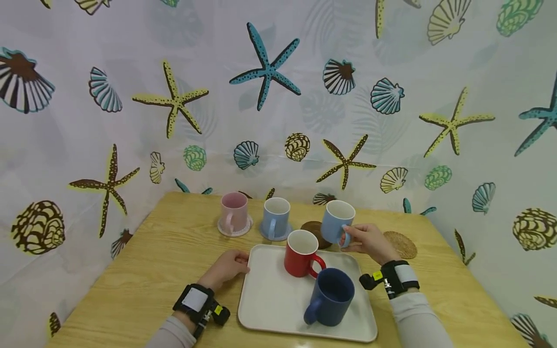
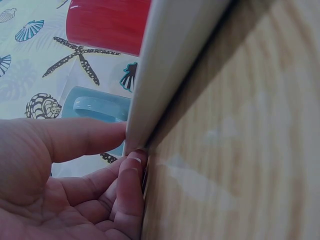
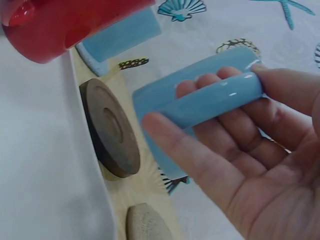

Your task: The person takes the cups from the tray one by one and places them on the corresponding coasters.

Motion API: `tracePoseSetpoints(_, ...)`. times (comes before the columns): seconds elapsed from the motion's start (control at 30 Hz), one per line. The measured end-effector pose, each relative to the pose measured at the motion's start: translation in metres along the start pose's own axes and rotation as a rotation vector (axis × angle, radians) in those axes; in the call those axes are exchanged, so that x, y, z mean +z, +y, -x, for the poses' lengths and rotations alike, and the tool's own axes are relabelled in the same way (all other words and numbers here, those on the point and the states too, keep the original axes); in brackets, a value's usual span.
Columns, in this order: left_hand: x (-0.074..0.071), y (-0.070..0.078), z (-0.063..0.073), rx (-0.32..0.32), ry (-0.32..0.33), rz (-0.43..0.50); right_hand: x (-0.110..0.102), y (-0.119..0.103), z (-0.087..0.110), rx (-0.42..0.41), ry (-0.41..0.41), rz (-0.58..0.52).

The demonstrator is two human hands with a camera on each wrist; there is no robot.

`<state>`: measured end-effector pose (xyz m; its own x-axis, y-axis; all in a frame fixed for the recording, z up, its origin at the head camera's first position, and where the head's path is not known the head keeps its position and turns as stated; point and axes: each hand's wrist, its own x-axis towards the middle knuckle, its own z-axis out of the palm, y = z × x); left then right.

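Wooden table (image 1: pixel 183 232), four coasters (image 1: pixel 402 245), five mugs (image 1: pixel 333 226), two on coasters, two on one tray (image 1: pixel 271 299), one gripped by the right hand (image 1: pixel 370 240), left hand (image 1: pixel 225 268) pinching tray rim.

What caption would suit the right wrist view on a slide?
The right hand grips a light-blue mug by its handle, a round brown coaster nearby.

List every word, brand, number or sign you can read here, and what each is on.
No readable text.
Left-wrist yellow label: too small to read.
Right-wrist yellow label: too small to read.
Light blue mug in the right hand, tray: no lettering shows.
Backdrop: shells and starfish only.
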<state>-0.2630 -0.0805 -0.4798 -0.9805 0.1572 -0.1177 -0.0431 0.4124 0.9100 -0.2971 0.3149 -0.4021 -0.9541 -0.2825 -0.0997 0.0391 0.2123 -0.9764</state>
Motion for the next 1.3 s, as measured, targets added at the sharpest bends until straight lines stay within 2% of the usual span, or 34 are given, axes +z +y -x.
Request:
tracePoseSetpoints(0.17, 0.001, 0.0, 0.001, 0.004, -0.006, -0.014, 0.008, 0.008, -0.019, 0.0, 0.06, -0.047)
tracePoseSetpoints(0.5, 0.005, -0.001, -0.001, 0.008, -0.012, -0.01, 0.023, 0.023, -0.04, -0.011, 0.058, -0.048)
tracePoseSetpoints(0.7, 0.005, -0.002, -0.003, 0.0, -0.017, -0.001, 0.029, 0.027, -0.046, -0.006, 0.085, -0.037)
tracePoseSetpoints(1.03, -0.001, -0.003, -0.001, -0.014, -0.003, -0.007, 0.038, 0.032, -0.054, 0.002, 0.056, -0.032)
tracePoseSetpoints(1.3, -0.002, 0.0, 0.002, -0.026, -0.01, -0.005, 0.042, 0.036, -0.057, 0.02, 0.087, -0.058)
